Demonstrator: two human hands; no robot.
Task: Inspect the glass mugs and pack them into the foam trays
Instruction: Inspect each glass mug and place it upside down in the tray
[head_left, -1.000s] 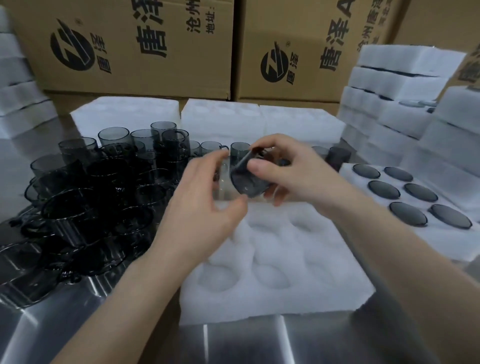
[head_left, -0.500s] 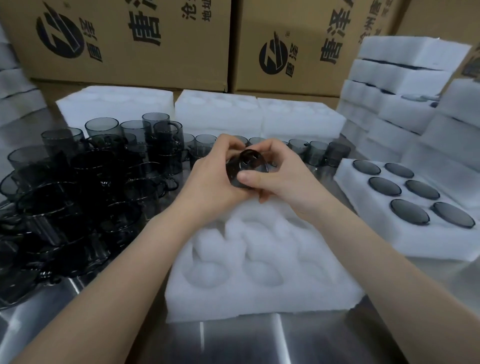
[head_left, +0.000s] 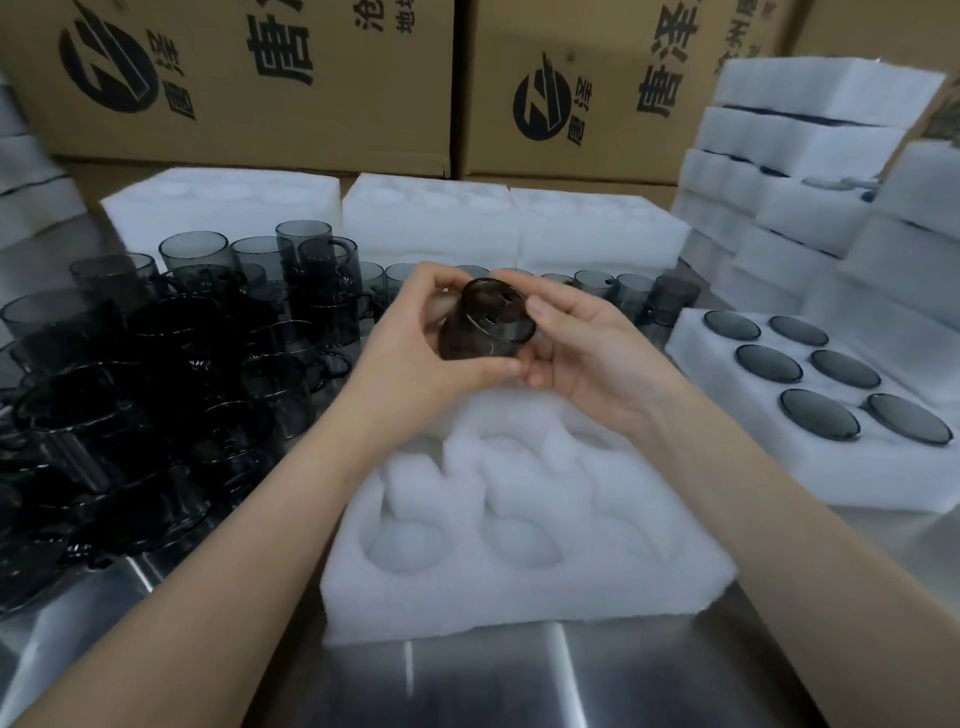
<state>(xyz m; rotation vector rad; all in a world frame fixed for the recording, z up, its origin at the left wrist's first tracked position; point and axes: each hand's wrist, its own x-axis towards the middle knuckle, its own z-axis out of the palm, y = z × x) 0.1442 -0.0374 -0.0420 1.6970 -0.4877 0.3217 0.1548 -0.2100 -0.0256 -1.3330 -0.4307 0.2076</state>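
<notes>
- Back wall is all big cardboard boxes (head_left: 249, 83) with black logos and Chinese print, running from 10 to 1 o'clock.
- Everything sits on a shiny steel table (head_left: 493, 680); the bare strip is down at 6 o'clock.
- Stacks of white foam trays (head_left: 810, 135) are piled up at 2 o'clock, with a few more lying flat along the back at 12.
- There's a huge jumble of smoky grey glass mugs (head_left: 156, 374) at 9 o'clock, some stacked on each other, plus a short row of them (head_left: 623, 291) just behind the hands.
- The front foam tray (head_left: 519, 587) is at 6 o'clock, with round pockets and nothing in the ones I can see.
- The filled tray (head_left: 696, 353) at 3 o'clock shows six dark round discs (head_left: 769, 364) sitting in its pockets.
- Left hand (head_left: 410, 353): fingers curled over the top of the mug, thumb underneath, properly gripping it.
- Right hand (head_left: 587, 348): thumb at the rim, fingers curled under, holding it from the other side.
- The held mug (head_left: 483, 327) is dead centre, up in the air over the far edge of the front tray, tilted with its mouth towards the camera.
</notes>
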